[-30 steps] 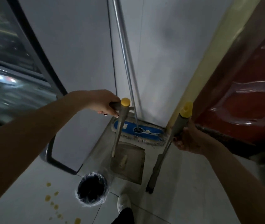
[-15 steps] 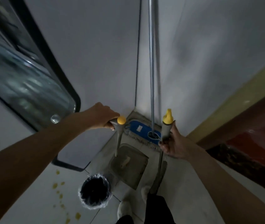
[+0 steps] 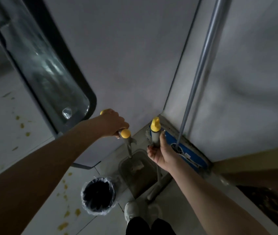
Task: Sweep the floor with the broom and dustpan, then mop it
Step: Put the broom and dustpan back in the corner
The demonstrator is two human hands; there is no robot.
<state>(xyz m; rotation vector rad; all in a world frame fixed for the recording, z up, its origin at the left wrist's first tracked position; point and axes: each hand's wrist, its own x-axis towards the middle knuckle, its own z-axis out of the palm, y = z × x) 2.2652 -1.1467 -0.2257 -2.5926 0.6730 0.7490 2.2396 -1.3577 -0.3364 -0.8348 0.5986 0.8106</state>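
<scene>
Broom (image 3: 155,133) handle within right hand (image 3: 162,153) fingers, dustpan (image 3: 138,172) handle under left hand (image 3: 112,122).

Both forearms are bare, with no sleeves in view. The right hand (image 3: 162,153) has dark-painted fingernails. The left hand (image 3: 112,122) wears nothing. Below are white shoes (image 3: 131,212) and black trousers (image 3: 150,226).
</scene>
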